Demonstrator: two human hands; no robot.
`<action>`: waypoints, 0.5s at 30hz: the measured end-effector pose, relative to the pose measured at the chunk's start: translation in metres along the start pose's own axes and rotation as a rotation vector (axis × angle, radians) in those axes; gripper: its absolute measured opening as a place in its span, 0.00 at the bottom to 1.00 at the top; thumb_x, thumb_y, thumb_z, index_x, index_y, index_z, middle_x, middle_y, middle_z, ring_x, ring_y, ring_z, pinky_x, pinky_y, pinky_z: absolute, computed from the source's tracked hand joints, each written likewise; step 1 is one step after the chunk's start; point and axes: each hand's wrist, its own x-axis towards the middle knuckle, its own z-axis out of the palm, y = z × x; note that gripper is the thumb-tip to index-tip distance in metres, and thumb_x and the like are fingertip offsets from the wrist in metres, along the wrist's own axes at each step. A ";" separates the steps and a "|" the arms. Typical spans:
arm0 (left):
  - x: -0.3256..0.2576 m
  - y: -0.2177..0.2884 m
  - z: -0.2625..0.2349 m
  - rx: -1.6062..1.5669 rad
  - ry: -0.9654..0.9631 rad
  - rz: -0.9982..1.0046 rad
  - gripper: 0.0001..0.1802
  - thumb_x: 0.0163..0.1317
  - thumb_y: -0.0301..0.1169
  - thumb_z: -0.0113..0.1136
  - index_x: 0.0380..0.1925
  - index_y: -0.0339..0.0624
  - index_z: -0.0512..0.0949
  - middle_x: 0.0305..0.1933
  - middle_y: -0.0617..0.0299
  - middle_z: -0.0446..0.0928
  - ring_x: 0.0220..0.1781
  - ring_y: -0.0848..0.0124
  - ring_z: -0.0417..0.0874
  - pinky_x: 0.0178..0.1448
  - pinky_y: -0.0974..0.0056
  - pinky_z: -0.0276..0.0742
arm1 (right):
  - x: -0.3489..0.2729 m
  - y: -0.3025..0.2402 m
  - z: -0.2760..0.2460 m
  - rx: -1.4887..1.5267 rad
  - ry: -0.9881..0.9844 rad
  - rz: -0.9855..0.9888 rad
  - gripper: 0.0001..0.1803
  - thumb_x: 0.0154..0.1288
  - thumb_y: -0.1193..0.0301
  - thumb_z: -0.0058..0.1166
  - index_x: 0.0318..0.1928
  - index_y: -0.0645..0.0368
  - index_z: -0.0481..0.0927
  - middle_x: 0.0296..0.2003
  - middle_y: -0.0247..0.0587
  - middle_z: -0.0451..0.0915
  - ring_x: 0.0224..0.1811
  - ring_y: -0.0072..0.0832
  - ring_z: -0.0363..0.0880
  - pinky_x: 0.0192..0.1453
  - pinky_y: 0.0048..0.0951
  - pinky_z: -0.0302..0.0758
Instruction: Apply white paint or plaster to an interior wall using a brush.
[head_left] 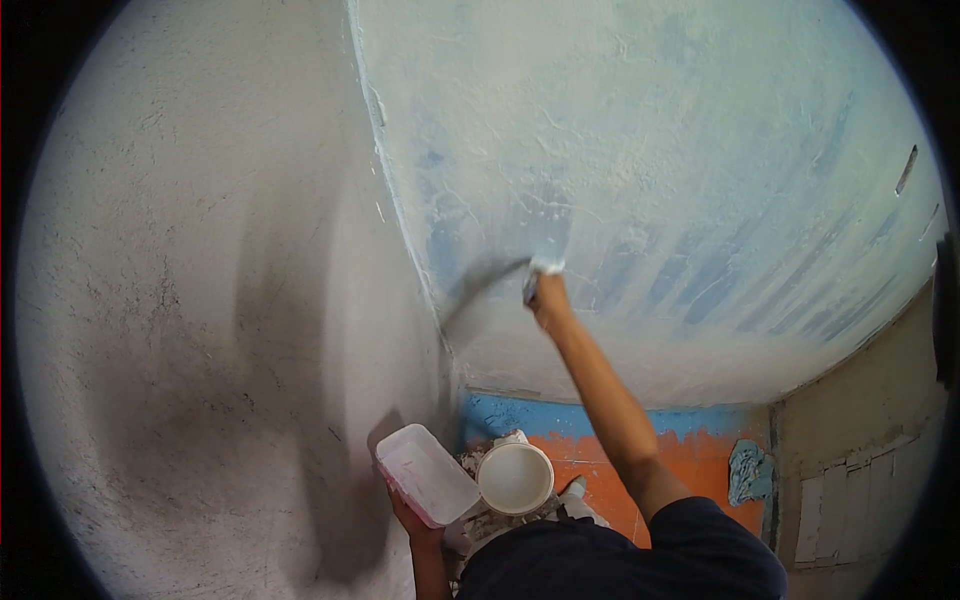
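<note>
My right hand [546, 298] is raised at the end of an outstretched arm, fingers closed around a paintbrush [547, 266]. The brush's white, wet-looking head meets the wall [680, 140], which carries whitish paint over blue streaks; its handle is mostly hidden by my hand. Low on the left, my left hand [415, 522] grips a white rectangular plastic tub [428, 470] from its lower side. Pinkish smears mark the tub's inside. Just right of the tub stands a round white bucket [515, 478] with pale contents.
A rough grey wall [200, 250] rises close on my left and meets the painted wall at a corner. Below, the floor [600, 490] is orange with a blue strip along the wall. A crumpled blue-grey rag or sheet [748, 472] lies at the right.
</note>
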 end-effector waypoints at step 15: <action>0.000 -0.017 0.014 0.032 0.010 0.035 0.33 0.73 0.57 0.40 0.72 0.55 0.59 0.70 0.58 0.67 0.69 0.55 0.71 0.69 0.42 0.71 | -0.023 0.008 -0.011 -0.449 -0.037 -0.604 0.20 0.80 0.54 0.39 0.40 0.56 0.73 0.21 0.26 0.63 0.23 0.15 0.61 0.23 0.23 0.61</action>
